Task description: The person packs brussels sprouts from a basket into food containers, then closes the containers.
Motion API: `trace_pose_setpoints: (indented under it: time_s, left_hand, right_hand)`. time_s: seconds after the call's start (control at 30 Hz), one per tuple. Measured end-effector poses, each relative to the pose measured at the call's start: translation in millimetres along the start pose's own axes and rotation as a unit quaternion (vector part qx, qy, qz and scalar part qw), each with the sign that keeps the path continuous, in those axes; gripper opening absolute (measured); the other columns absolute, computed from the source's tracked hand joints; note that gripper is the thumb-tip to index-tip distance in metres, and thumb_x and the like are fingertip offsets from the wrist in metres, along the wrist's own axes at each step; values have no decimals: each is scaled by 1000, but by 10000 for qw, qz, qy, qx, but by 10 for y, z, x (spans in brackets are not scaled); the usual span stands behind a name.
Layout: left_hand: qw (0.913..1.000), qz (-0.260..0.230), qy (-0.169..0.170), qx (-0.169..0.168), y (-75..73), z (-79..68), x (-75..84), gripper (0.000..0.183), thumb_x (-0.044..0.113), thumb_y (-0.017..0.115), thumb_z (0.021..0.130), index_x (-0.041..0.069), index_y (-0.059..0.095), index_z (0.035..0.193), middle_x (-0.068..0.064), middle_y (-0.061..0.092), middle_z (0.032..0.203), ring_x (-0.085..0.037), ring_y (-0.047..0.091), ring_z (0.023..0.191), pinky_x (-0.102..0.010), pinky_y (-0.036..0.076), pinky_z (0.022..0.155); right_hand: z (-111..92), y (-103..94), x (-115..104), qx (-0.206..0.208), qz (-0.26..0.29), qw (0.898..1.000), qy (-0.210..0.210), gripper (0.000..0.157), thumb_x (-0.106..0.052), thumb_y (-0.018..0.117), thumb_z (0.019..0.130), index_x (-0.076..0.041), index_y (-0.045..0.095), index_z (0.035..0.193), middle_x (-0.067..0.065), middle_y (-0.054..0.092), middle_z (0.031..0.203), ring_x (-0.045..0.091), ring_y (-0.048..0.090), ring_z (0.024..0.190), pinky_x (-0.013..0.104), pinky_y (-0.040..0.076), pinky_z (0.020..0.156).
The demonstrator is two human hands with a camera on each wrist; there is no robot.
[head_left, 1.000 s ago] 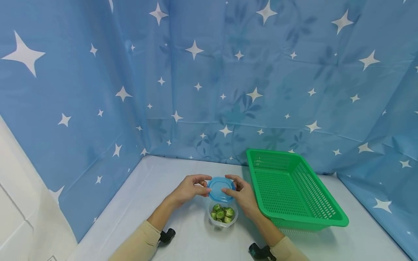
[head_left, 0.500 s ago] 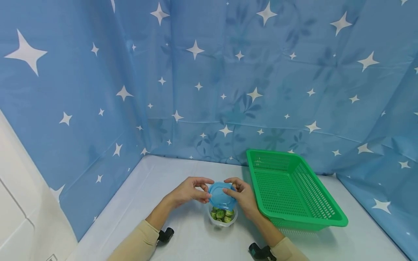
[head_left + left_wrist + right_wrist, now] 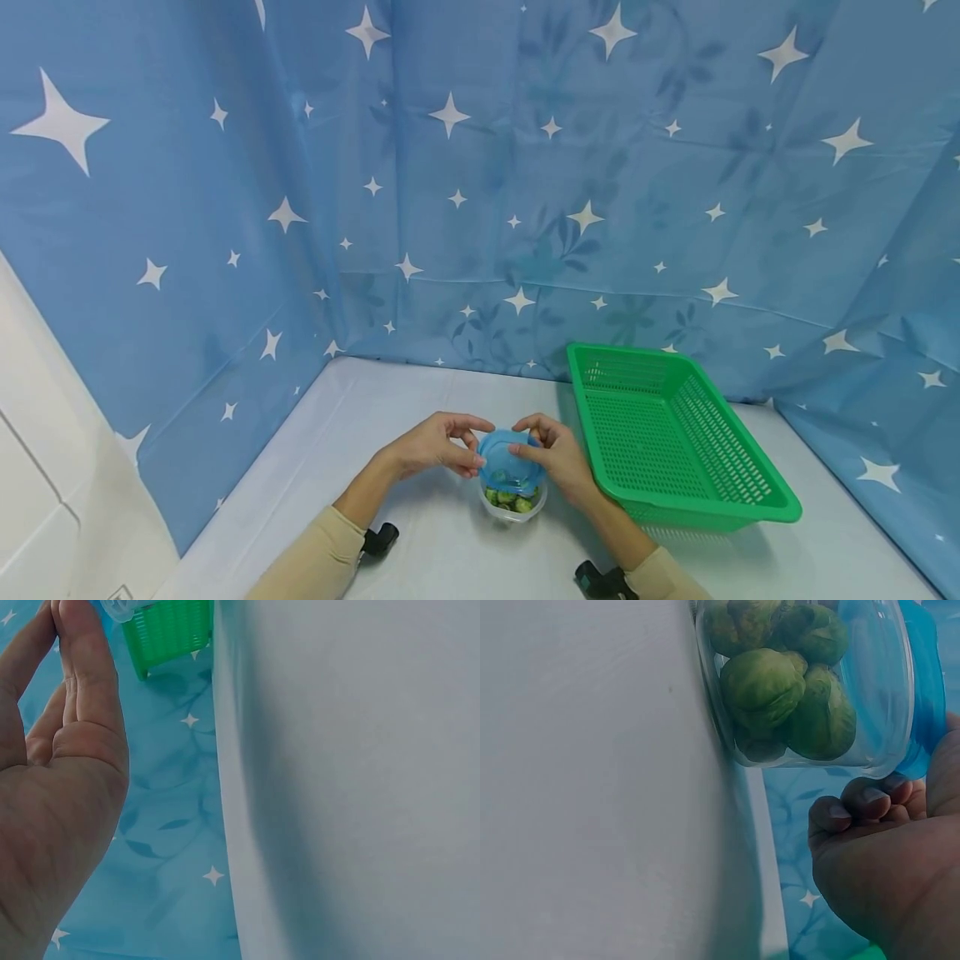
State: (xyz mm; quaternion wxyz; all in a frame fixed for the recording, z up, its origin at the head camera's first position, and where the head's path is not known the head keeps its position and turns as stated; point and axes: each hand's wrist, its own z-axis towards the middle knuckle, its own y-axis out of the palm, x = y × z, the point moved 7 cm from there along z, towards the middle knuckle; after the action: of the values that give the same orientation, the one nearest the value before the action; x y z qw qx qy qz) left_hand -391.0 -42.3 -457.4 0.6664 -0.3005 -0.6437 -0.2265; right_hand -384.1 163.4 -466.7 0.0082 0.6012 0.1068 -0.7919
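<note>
A clear plastic container (image 3: pixel 510 517) of Brussels sprouts (image 3: pixel 765 690) stands on the white table. Over its far part lies a blue lid (image 3: pixel 510 462), which hides some of the sprouts. My left hand (image 3: pixel 435 446) pinches the lid's left edge, thumb towards me and index finger at the far side. On the right edge, my right hand (image 3: pixel 558 454) grips the lid with its thumb across the top and index finger at the far rim. The right wrist view has the lid (image 3: pixel 926 682) close against the container's rim. In the left wrist view the lid is mostly out of frame.
A green plastic basket (image 3: pixel 667 500) with perforated sides stands right of my right forearm. A blue curtain with white stars (image 3: pixel 480 208) hangs behind the table (image 3: pixel 300 475). A white panel (image 3: pixel 45 467) is at far left.
Both hands have brought the lid towards me and down over the container, so it covers more of the sprouts. The container and basket have stayed put.
</note>
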Motion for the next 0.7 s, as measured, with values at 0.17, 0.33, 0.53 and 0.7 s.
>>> trace_pose_setpoints:
  time_s: [0.17,0.33,0.53,0.7]
  left_hand:
    - [9999,98,-64,-81,23,3,-18,57,11,84,89,16,64,141,-9,71,94,-23,76,80,-46,65,80]
    - [9996,253,-108,-106,47,-3,-18,57,11,84,87,15,65,140,-9,70,89,-22,74,79,-40,65,78]
    - [9982,557,-35,-231,86,-6,9,55,11,84,88,14,65,139,-7,69,86,-16,62,69,-34,57,69]
    - [9962,806,-14,-319,110,-9,32,53,12,84,87,16,66,137,-7,69,85,-15,59,68,-35,55,66]
  right_hand:
    - [-43,1,21,-171,-86,9997,148,33,-10,84,87,1,69,114,0,42,72,10,40,65,22,36,62]
    - [-77,25,23,-375,-186,9987,274,34,-13,84,88,-1,68,116,0,43,74,10,40,66,24,36,64]
    - [-119,37,8,-513,-395,9973,359,33,-13,83,89,-2,70,117,2,43,76,11,40,68,24,35,63]
    - [-147,39,-12,-639,-426,9965,333,33,-12,84,88,-2,71,117,3,45,79,12,41,70,22,35,62]
